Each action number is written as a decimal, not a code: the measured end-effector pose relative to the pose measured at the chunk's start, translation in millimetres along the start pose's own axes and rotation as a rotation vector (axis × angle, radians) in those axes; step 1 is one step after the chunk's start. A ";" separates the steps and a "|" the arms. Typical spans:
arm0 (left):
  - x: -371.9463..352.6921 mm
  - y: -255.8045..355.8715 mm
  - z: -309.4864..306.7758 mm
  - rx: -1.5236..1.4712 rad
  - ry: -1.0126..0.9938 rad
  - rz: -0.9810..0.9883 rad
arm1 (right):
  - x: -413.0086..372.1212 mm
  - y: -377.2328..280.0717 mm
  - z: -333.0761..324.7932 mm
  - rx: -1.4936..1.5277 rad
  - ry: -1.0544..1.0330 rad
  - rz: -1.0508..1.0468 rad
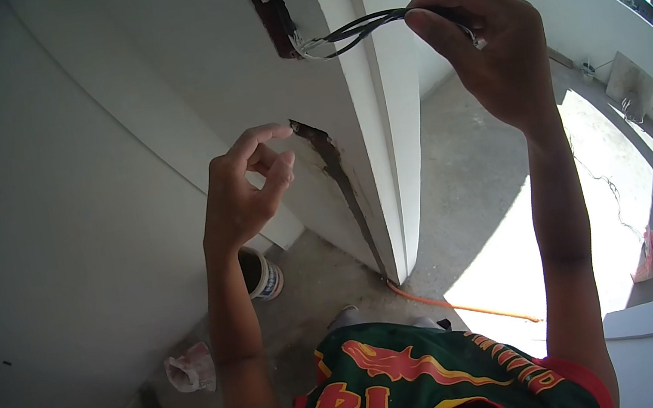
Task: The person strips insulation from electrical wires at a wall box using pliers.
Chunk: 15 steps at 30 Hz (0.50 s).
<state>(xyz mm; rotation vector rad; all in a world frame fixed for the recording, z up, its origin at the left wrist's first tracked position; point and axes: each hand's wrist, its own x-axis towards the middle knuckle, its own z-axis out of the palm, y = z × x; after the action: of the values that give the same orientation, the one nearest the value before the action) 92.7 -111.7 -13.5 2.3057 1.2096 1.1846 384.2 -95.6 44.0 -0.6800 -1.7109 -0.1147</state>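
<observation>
A white wall [225, 73] rises from a concrete floor [466, 153], with a box [275, 29] sunk into it. Black wires [365, 23] run rightward from the box, crossing the wall's edge, to the right hand [494, 24], which pinches them. Below the box, the left hand [240, 186] is half-curled, thumb and finger parted, beside a groove [326, 150]. Farther below the box: a bucket [268, 277], its label illegible; a bag [192, 370]; an orange hose [467, 306]; and a jersey [426, 370] reading 14 upside down.
</observation>
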 end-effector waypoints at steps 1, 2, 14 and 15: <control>12.9 3.8 1.8 0.006 -0.005 -0.014 | 0.8 -1.2 0.5 0.004 0.001 0.004; 25.7 6.4 3.3 0.012 -0.008 -0.030 | 1.3 -2.0 1.0 0.005 0.002 0.004; 120.1 7.5 -21.5 0.571 -0.134 0.054 | 5.1 -7.9 -3.5 0.005 -0.050 0.050; 119.8 4.0 -19.9 0.559 -0.160 0.053 | 4.4 -8.2 -3.3 0.015 -0.051 0.054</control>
<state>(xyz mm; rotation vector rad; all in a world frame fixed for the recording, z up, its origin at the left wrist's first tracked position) 117.0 -22.7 65.5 2.7711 1.5788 0.7149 382.6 -102.1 51.3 -0.7224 -1.7393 -0.0468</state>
